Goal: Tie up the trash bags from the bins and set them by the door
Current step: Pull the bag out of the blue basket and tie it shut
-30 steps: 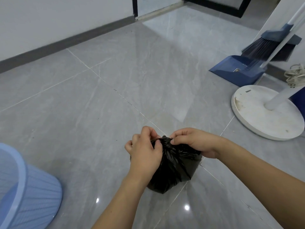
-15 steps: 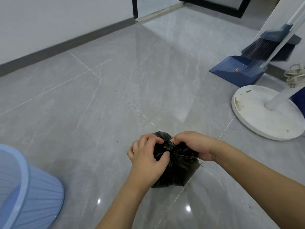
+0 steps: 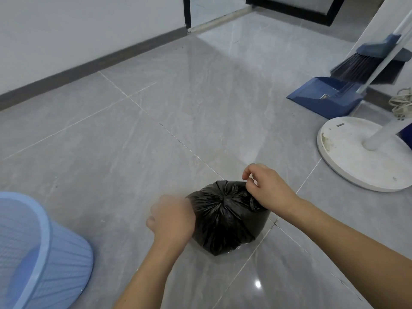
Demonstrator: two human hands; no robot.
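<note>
Both hands have pulled apart, the left hand (image 3: 171,216) clenched and the right hand (image 3: 266,187) pinching plastic, cinching the knot on the black trash bag (image 3: 225,219) at lower centre on the floor (image 3: 156,130); next likely needs lifting it toward the door.

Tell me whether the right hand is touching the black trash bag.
Touching. The head view shows the right hand with its fingers pinching the gathered plastic at the upper right edge of the trash bag, no gap between them.
</note>
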